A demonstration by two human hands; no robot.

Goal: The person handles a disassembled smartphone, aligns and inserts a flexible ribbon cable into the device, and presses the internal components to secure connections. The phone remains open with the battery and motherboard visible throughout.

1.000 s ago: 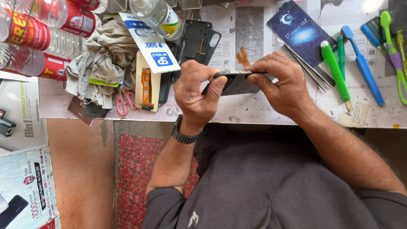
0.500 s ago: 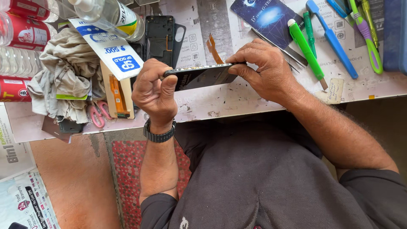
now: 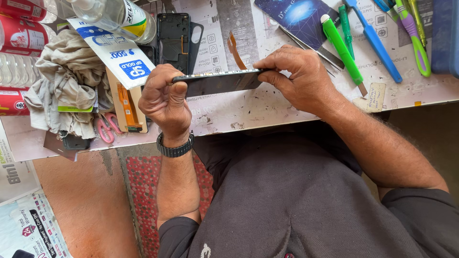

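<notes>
**Both hands grip a phone on edge above the counter**

The left hand (image 3: 165,102) is clenched round one end of a dark, flat phone (image 3: 217,82), and the right hand (image 3: 299,79) pinches the other end with its fingers (image 3: 267,64). The phone is turned edge-up, just over the counter (image 3: 248,107). An orange flex strip (image 3: 234,48) lies behind it, beside a black phone frame (image 3: 174,38). A green screwdriver (image 3: 342,48) and a blue tool (image 3: 375,40) lie to the right; a crumpled cloth (image 3: 67,81) sits to the left.
</notes>
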